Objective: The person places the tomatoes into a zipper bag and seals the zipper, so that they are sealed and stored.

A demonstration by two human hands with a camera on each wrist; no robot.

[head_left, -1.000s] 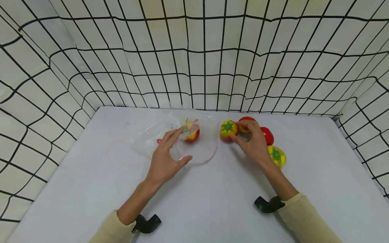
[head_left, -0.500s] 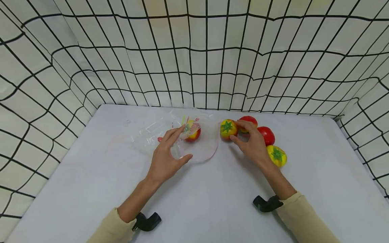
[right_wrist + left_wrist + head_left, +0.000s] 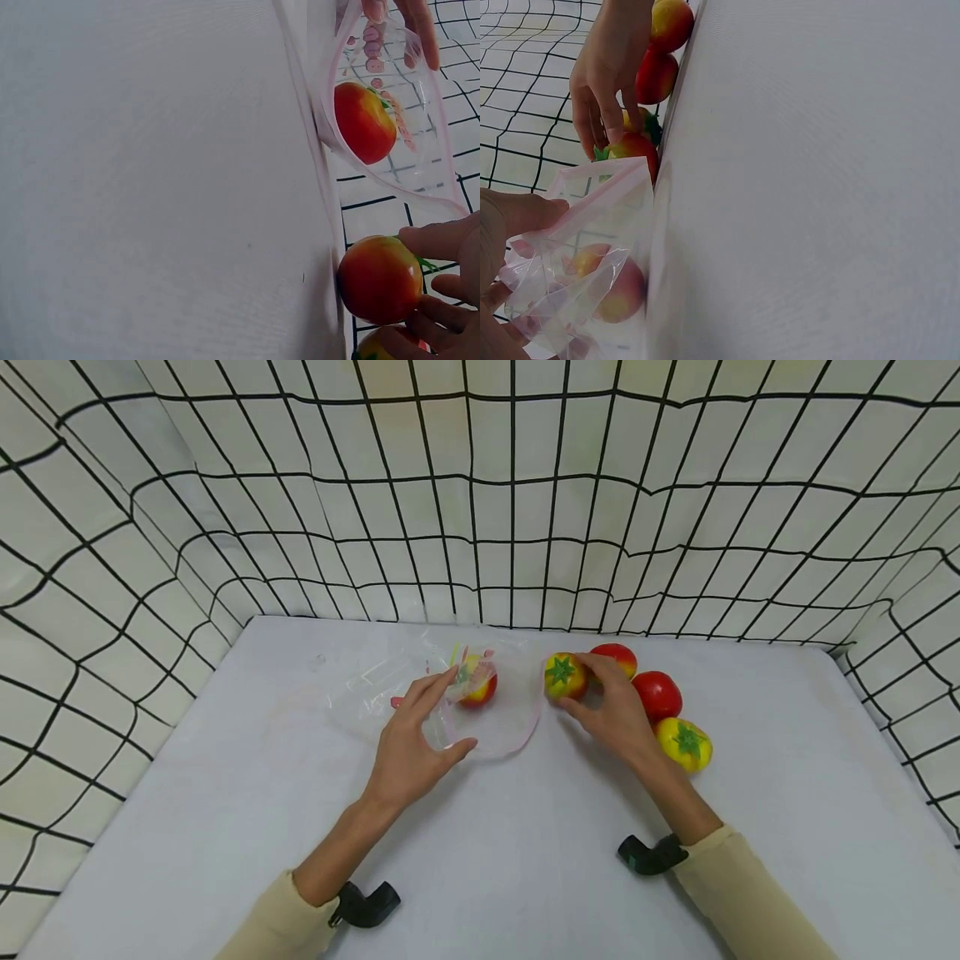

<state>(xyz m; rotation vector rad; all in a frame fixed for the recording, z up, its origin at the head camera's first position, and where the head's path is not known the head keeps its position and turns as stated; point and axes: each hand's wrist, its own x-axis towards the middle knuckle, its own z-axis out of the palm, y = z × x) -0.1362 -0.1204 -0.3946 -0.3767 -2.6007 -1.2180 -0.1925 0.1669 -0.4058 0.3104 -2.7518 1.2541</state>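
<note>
My left hand curves wide round a clear plastic bag with a pink rim, thumb on one side and fingers on the other. One red-and-yellow tomato lies inside the bag, seen through the film. In the right wrist view the mouth of the bag gapes toward my right hand. That hand grips another red-and-yellow tomato with a green top, thumb at the near side and fingers at the far side. In the right wrist view this tomato shows below the bag's mouth.
Right of the gripped tomato lie a partly hidden red-and-yellow tomato, a red tomato and a yellow one with a green top. A black grid net encloses the back and sides of the white table.
My right hand has shifted slightly left at the gripped tomato, uncovering more of the red tomato beside it. My left hand and the bag look almost unmoved.
</note>
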